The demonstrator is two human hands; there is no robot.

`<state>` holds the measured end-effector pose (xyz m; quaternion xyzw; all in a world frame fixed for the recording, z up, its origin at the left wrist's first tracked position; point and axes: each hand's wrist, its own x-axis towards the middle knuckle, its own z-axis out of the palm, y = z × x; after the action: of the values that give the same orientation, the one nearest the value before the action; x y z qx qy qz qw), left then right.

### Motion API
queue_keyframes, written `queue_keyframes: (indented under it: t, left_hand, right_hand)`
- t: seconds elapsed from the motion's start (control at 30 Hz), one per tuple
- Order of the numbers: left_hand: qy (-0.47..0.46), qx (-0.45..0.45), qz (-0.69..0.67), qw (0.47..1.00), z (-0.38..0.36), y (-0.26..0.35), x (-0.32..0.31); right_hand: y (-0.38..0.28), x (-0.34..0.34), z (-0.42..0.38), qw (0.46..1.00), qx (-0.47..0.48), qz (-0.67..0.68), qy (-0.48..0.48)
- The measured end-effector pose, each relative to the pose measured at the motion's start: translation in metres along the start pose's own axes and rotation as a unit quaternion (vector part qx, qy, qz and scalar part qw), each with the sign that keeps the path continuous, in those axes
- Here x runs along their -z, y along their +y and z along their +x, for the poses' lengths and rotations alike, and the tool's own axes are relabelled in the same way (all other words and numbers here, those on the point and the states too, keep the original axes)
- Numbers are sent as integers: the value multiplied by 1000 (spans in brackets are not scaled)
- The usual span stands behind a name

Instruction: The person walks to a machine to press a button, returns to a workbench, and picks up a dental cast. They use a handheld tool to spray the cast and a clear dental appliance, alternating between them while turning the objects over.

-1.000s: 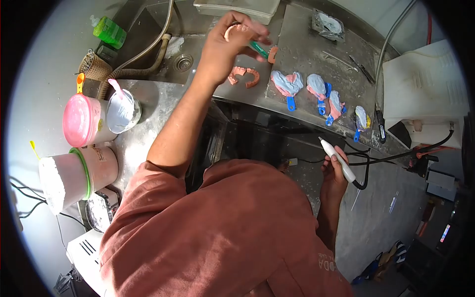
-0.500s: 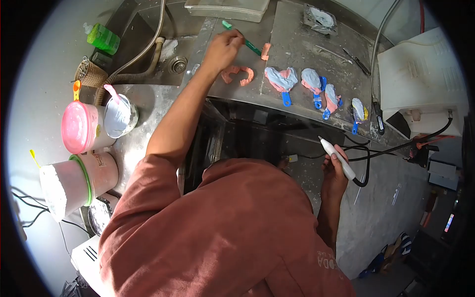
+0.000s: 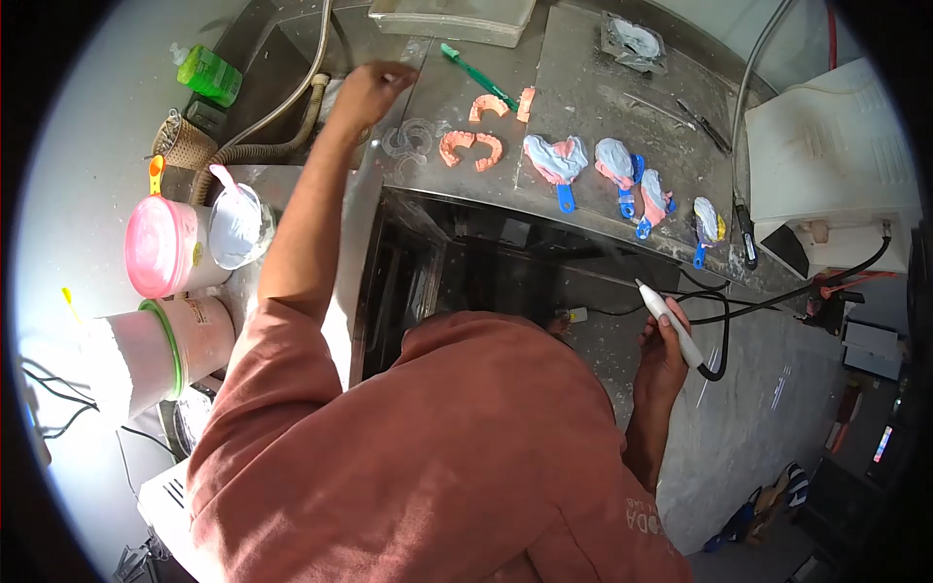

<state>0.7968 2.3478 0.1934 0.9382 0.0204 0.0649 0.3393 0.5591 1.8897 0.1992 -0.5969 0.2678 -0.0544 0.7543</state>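
Note:
My left hand hovers over the counter's left part near the sink, its fingers stretched out and nothing seen in them. To its right lies a green toothbrush. Below the brush are orange dental arch models, a smaller orange arch piece and an upright-looking orange block. Faint clear, arch-shaped pieces rest just left of the models. Lower right, my right hand is wrapped round a white pen-like handpiece with a black cord, its tip pointing up and left.
Blue-handled impression trays filled with pale material line the counter's front edge. Pink tub, a bowl of white powder and a green soap bottle stand at left. A white machine is at right.
My left hand has moved left, away from the toothbrush, uncovering the small orange arch piece and the clear pieces. My right hand and the handpiece have shifted only slightly.

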Motion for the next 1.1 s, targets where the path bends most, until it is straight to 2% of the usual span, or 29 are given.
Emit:
queue_keyframes:
  t: [0.03, 0.07, 0.13, 0.17, 0.27, 0.33, 0.4, 0.43, 0.47, 0.5, 0.53, 0.6, 0.63, 0.7, 0.8, 0.87, 0.97, 1.1]
  left_hand:
    - [-41, -6, 0, 999, -4, -10, 6]
    - [-39, -3, 2, 999, -10, -12, 5]
    - [-120, -67, 131, 982, -22, -13, 1]
    - [-103, -70, 172, 977, -28, -14, -8]
    - [-41, -79, 150, 985, -34, -9, -18]
    - [-35, -51, 141, 988, -35, -2, -21]
    - [19, -14, -18, 1000, -32, 1, -24]
    - [20, -16, -19, 999, -30, 2, -23]
    - [44, -14, -166, 985, -28, 3, -22]
    - [66, -12, -310, 948, -27, 6, -22]
    - [64, -14, -311, 948, -31, 21, -16]
    - [40, 17, -486, 873, -55, 76, 9]
    - [36, 15, -485, 874, -67, 99, 15]
    - [28, -25, -579, 815, -93, 140, 21]
    - [5, -27, -593, 805, -123, 178, 27]
    - [17, -38, -590, 806, -134, 191, 27]
    - [18, -17, -652, 758, -146, 195, 31]
    - [-6, 30, -685, 728, -162, 199, 27]
  right_hand:
    - [0, 0, 2, 1000, -1, 1, -3]
    - [0, 0, 3, 1000, -5, 0, -6]
    - [-1, -4, 7, 1000, -10, -1, -16]
    - [-1, -6, 9, 1000, -12, -4, -23]
    - [-3, -12, 16, 999, -3, -8, -51]
    - [-5, -15, 18, 997, 5, -10, -73]
    - [-7, -17, 20, 995, 18, -12, -96]
    - [-8, -19, 22, 995, 21, -11, -96]
    - [-9, -21, 23, 995, 26, -11, -91]
    - [-11, -24, 24, 996, 31, -12, -85]
    - [-16, -31, 24, 995, 41, -8, -92]
    - [-38, -54, 21, 982, 60, 39, -175]
    - [-48, -70, 21, 975, 83, 40, -204]
    - [-70, -112, 19, 955, 142, 67, -251]
    - [-107, -176, 1, 909, 214, 138, -330]
    - [-115, -196, 2, 870, 258, 116, -403]
    - [-118, -209, -2, 875, 245, 100, -404]
    - [-115, -223, -4, 882, 217, 143, -393]
